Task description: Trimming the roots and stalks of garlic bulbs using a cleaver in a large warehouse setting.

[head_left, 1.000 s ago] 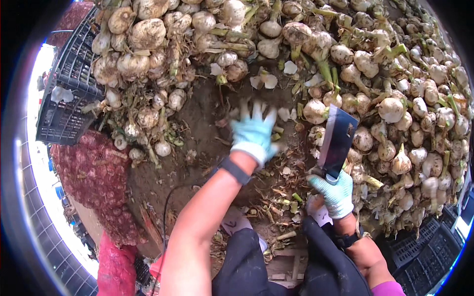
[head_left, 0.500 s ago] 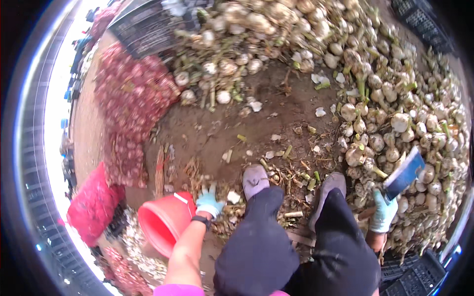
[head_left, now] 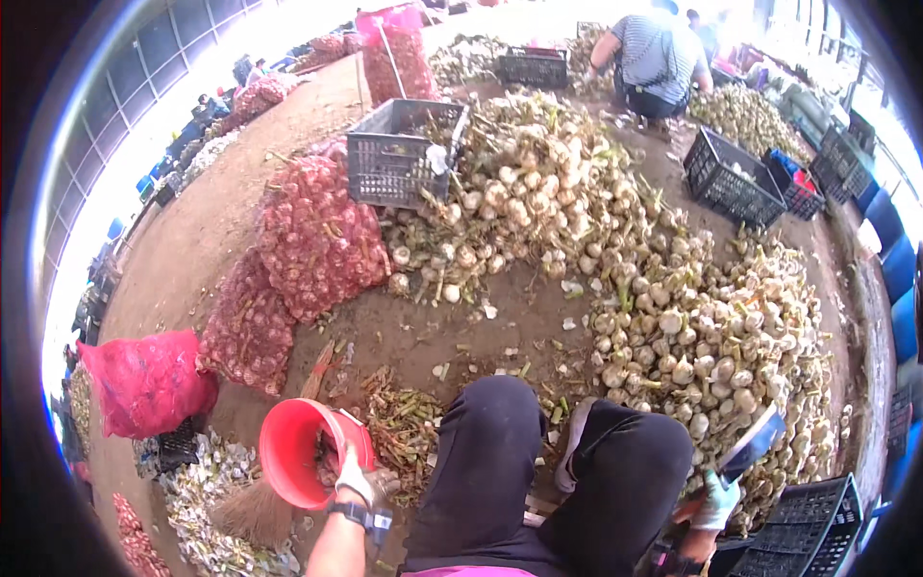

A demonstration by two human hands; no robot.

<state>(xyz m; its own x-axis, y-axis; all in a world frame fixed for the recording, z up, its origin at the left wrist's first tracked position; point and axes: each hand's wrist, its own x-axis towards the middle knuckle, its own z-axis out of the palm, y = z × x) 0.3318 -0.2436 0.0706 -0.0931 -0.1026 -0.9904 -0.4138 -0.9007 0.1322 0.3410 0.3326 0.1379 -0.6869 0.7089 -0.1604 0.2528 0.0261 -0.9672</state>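
Observation:
My right hand (head_left: 716, 505), in a pale green glove, is closed on a cleaver (head_left: 757, 442). Its broad blade points up and away to the right, beside the garlic heap (head_left: 673, 337). At my left side, my left hand (head_left: 363, 481), gloved too, is at the near right side of a red bucket (head_left: 279, 452). Its thumb points up, and its fingers are smeared, so their grip cannot be made out. The bucket tilts with its mouth toward me, and reddish-brown bits show inside. Cut stalks and trimmings (head_left: 399, 423) litter the ground beyond that hand.
Red mesh sacks of garlic (head_left: 322, 236) and a pink sack (head_left: 149, 385) stand at left. A broom (head_left: 255, 514) lies by the bucket over white peelings. Black crates stand at the heap's back (head_left: 394, 154), far right (head_left: 735, 178) and near right (head_left: 803, 529). Another person (head_left: 654, 62) crouches far off.
The view has tipped up, showing more of the far ground. My left hand, spread beside the bucket before, is now nearer me at its side. My right hand still grips the cleaver.

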